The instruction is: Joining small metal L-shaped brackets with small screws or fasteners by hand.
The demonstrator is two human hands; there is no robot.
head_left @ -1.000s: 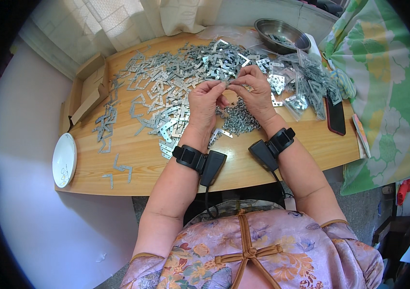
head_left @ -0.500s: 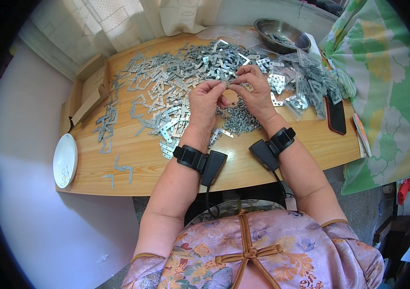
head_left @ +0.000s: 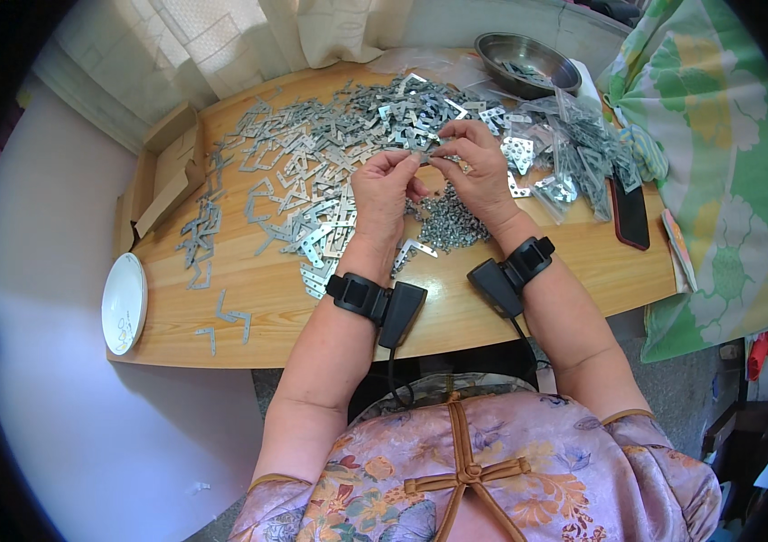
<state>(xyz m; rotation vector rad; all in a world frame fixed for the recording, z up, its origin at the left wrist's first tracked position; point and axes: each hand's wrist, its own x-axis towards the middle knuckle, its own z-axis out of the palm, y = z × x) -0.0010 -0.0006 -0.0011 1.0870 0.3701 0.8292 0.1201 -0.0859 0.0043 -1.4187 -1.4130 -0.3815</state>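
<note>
Above the table, my left hand [head_left: 380, 194] and my right hand [head_left: 481, 176] meet with fingertips pinched together. A small greyish thing shows between them, too small and covered to name. Below the hands lies a heap of small screws [head_left: 450, 222], with one L-shaped metal bracket [head_left: 416, 247] at its near left edge. A wide spread of flat metal corner brackets [head_left: 307, 172] lies to the left of and beyond my hands. Just right of my right hand are shiny bracket plates [head_left: 517, 155].
Clear plastic bags of brackets [head_left: 587, 149] lie at right, near a dark phone [head_left: 629, 217]. A metal bowl [head_left: 528, 68] stands at the far right. On the left are an open cardboard box [head_left: 165, 172], a white plate [head_left: 124, 303] at the edge, and several loose brackets [head_left: 235, 316].
Both hands stay almost in place, with only a slight shift of the fingers at the pinch. Nothing else on the table has visibly moved.
</note>
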